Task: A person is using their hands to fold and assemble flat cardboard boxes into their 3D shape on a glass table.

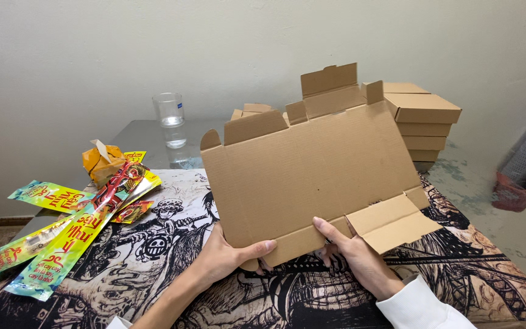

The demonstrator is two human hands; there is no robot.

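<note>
Hands: We see both hands at the near edge. The left hand (229, 256) grips the lower left edge of the flat cardboard box blank (312, 164), thumb on its front; the right hand (351, 250) grips the lower edge, fingers on the front, beside one folded flap.
Blank position: One blank, held tilted above the printed cloth (153, 268), its plain face toward us. We judge the two-point grip keeps the sheet from sagging.
Counter, left: Several long, bright green and yellow snack packets (62, 244) lie fanned on the counter (147, 131); we count about six, overlapping. One crumpled orange wrapper (101, 161) sits just behind them.
Counter, far: One clear glass (170, 109) stands near the wall.
Stack: About four folded boxes (424, 125) are piled behind the blank; smaller cardboard pieces (254, 111) are partly hidden.
</note>
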